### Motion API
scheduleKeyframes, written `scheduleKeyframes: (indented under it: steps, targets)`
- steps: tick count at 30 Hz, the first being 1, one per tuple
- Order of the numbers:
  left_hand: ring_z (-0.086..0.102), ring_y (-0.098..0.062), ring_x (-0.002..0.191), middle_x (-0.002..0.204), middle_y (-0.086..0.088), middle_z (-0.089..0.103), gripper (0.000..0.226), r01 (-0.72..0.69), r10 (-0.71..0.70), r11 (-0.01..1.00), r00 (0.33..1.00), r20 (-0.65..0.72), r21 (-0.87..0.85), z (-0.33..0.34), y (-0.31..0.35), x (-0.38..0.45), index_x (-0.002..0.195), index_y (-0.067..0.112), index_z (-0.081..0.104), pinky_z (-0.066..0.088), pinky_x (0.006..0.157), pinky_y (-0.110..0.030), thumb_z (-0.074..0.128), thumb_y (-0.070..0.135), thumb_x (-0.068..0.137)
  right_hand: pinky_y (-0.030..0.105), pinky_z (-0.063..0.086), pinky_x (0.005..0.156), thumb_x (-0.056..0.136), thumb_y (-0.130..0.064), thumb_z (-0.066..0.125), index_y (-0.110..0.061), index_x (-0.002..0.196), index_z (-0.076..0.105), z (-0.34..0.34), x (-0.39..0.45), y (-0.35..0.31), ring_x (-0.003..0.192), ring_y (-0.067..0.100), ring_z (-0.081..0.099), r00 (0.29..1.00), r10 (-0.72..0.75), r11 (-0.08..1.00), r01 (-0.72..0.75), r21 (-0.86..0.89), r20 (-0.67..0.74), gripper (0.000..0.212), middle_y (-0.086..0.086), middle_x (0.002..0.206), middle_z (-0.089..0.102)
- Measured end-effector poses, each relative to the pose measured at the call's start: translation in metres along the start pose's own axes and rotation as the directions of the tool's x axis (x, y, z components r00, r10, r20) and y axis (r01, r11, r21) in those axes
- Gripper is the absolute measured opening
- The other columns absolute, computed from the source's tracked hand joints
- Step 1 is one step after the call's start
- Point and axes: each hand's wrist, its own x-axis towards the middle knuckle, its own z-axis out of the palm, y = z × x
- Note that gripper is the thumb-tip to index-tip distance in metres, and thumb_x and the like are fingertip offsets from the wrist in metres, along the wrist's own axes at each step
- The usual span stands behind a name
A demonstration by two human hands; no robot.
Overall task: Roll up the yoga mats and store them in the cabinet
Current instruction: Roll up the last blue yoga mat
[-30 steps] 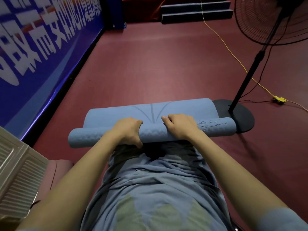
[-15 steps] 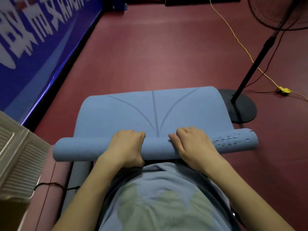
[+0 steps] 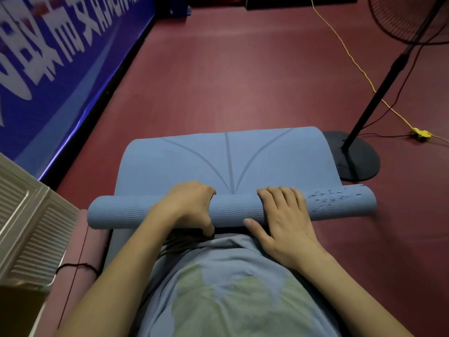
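A blue yoga mat point(image 3: 226, 159) lies on the dark red floor point(image 3: 243, 74) directly in front of the person, its near end wound into a roll point(image 3: 233, 207) that runs crosswise, while the unrolled part stretches away flat, showing a straight centre line and two curved lines that meet at the roll. The left hand point(image 3: 189, 205) sits on the roll left of centre, its fingers curled over the far side and the thumb tucked down on the near side, so it grips the roll. The right hand point(image 3: 284, 220) lies on the roll right of centre with its fingers point(image 3: 279, 193) fairly straight and close together, draped flat over the top, and the thumb lying along the near edge; it presses rather than clasps. The right end of the roll carries a patch of scuffed, pale marks. Just beyond that end stands a black fan base point(image 3: 352, 156) with its pole point(image 3: 379, 91) rising to the upper right, and a yellow cable point(image 3: 349, 57) crosses the floor behind it to a small yellow plug. A blue banner point(image 3: 60, 57) with white characters lines the left side. At the lower left are a pale louvred panel point(image 3: 26, 215) and a dark pink rolled mat point(image 3: 80, 263) lying beside the person.
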Motion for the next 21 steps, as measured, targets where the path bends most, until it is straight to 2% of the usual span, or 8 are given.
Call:
scheduleKeyframes:
  steps: [5,7,10,12,14,17,19,21]
  targets:
    - [0.061,-0.022,0.098,0.101,0.009,0.067,0.062,0.099,-0.093,0.995,0.974,-0.205,0.019,0.024,0.007,-0.005,0.111,0.031,0.055,0.038,0.074,-0.034,0.074,0.053,0.057,0.044,0.029,0.108,0.094,-0.07,0.022,-0.022,0.13,0.049,-0.004,0.018,0.006,0.113,0.027,0.043,0.995,-0.017,1.0,0.018,-0.012,0.101,0.066,-0.002,0.12,0.053]
    - [0.052,-0.02,0.107,0.107,0.009,0.058,0.067,0.111,-0.1,0.994,0.941,-0.324,0.014,0.036,0.006,-0.006,0.113,0.03,0.052,0.033,0.08,-0.034,0.071,0.052,0.053,0.042,0.029,0.106,0.093,-0.072,0.018,-0.025,0.13,0.047,-0.006,0.026,0.008,0.112,0.026,0.043,0.989,-0.019,0.999,0.024,-0.033,0.145,0.067,-0.003,0.119,0.052]
    - [0.045,-0.024,0.098,0.1,0.006,0.045,0.068,0.095,-0.087,0.995,0.868,-0.489,-0.01,0.048,0.004,-0.007,0.103,0.027,0.047,0.035,0.08,-0.037,0.067,0.052,0.043,0.043,0.028,0.106,0.088,-0.076,0.011,-0.026,0.131,0.045,-0.009,0.038,0.009,0.116,0.027,0.044,0.977,-0.021,0.998,0.033,-0.051,0.212,0.074,0.0,0.12,0.051]
    - [0.044,-0.024,0.09,0.094,0.007,0.044,0.066,0.069,-0.054,0.998,0.86,-0.507,0.011,0.046,0.001,-0.006,0.096,0.028,0.041,0.035,0.076,-0.039,0.066,0.056,0.042,0.044,0.027,0.108,0.082,-0.079,0.006,-0.026,0.134,0.044,-0.012,0.047,0.01,0.12,0.028,0.043,0.963,-0.025,0.999,0.036,-0.038,0.269,0.083,0.002,0.124,0.051]
    - [0.047,-0.023,0.089,0.092,0.009,0.046,0.067,0.006,0.025,0.998,0.88,-0.474,0.065,0.039,-0.006,-0.001,0.094,0.029,0.04,0.034,0.075,-0.04,0.066,0.065,0.043,0.045,0.027,0.109,0.08,-0.08,0.004,-0.025,0.135,0.045,-0.014,0.057,0.011,0.122,0.029,0.043,0.95,-0.014,1.0,0.02,-0.015,0.311,0.088,0.003,0.127,0.051]
    - [0.054,-0.023,0.089,0.092,0.008,0.053,0.071,-0.094,0.119,0.993,0.895,-0.43,0.078,0.025,-0.02,0.006,0.094,0.028,0.046,0.037,0.074,-0.039,0.066,0.075,0.046,0.047,0.029,0.107,0.091,-0.076,0.016,-0.022,0.135,0.046,-0.015,0.071,0.013,0.123,0.029,0.043,0.927,0.004,1.0,-0.001,-0.009,0.375,0.076,0.006,0.131,0.053]
    - [0.059,-0.024,0.091,0.093,0.006,0.058,0.072,-0.09,0.131,0.989,0.901,-0.415,0.117,0.02,-0.022,0.004,0.098,0.025,0.05,0.041,0.079,-0.04,0.062,0.078,0.051,0.047,0.03,0.106,0.096,-0.072,0.021,-0.02,0.137,0.046,-0.014,0.081,0.013,0.125,0.03,0.042,0.912,0.009,1.0,-0.01,0.001,0.409,0.071,0.007,0.132,0.053]
    - [0.064,-0.027,0.091,0.094,0.002,0.064,0.074,-0.045,0.107,0.988,0.892,-0.438,0.148,0.021,-0.015,-0.004,0.11,0.02,0.051,0.044,0.09,-0.042,0.061,0.073,0.059,0.048,0.031,0.107,0.097,-0.072,0.022,-0.019,0.138,0.045,-0.014,0.09,0.014,0.128,0.03,0.041,0.901,0.011,1.0,-0.022,0.019,0.435,0.07,0.008,0.135,0.052]
